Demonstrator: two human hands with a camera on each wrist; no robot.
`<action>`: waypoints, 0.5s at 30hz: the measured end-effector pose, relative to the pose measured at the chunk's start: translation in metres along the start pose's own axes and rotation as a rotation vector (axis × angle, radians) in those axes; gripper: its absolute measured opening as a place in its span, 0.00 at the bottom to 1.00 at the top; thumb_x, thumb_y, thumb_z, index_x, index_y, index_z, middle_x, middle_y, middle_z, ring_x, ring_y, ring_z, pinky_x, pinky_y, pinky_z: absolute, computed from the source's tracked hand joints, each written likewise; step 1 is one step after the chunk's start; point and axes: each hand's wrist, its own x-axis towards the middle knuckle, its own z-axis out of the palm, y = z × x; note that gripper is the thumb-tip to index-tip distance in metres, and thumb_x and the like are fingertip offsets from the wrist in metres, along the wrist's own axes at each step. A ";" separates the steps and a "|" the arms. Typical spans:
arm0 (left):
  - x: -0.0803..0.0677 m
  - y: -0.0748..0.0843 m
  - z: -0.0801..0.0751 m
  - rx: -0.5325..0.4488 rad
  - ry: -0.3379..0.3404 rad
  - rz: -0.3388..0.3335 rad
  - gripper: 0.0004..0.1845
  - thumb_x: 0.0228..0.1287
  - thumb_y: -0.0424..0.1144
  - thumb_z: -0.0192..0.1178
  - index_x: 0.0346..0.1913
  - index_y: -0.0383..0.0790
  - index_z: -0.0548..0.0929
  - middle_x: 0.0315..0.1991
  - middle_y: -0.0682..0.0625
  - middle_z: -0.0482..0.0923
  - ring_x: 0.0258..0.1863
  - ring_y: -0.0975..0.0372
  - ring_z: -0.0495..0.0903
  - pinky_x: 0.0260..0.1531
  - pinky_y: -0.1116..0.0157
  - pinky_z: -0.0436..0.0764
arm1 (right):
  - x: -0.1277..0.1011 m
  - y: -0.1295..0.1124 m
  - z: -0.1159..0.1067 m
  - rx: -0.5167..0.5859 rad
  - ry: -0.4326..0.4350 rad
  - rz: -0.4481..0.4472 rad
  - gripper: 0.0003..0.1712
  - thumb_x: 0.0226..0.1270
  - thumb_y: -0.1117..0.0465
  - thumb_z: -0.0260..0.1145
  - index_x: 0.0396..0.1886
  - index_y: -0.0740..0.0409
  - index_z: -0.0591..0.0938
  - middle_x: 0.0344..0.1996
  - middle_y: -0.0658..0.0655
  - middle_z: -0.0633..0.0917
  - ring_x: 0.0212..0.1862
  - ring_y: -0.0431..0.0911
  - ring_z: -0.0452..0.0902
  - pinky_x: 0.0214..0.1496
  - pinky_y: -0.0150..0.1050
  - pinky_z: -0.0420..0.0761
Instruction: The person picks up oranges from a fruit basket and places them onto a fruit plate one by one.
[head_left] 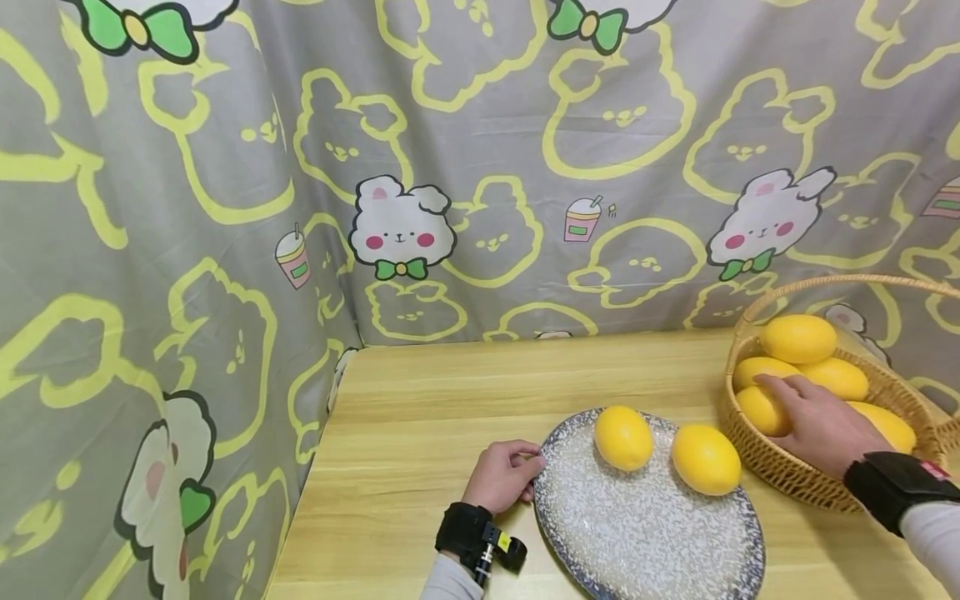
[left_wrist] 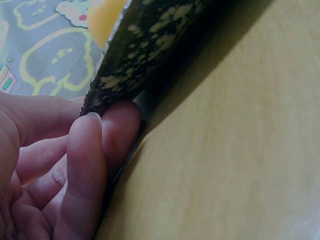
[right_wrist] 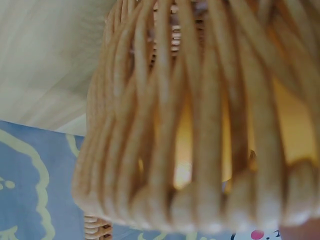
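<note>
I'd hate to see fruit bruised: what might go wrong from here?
The top lemon in the wicker basket might tumble if the right hand pulls out the gripped lemon from the pile. If the left hand tips the speckled plate, whose edge it holds, the two loose lemons could roll off.
</note>
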 end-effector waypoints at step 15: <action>0.000 0.002 0.000 0.013 0.009 -0.012 0.16 0.72 0.42 0.65 0.57 0.39 0.87 0.21 0.55 0.83 0.14 0.67 0.77 0.16 0.72 0.71 | 0.005 0.001 0.007 -0.005 0.054 -0.085 0.47 0.46 0.55 0.85 0.67 0.55 0.72 0.51 0.69 0.79 0.48 0.66 0.80 0.44 0.64 0.80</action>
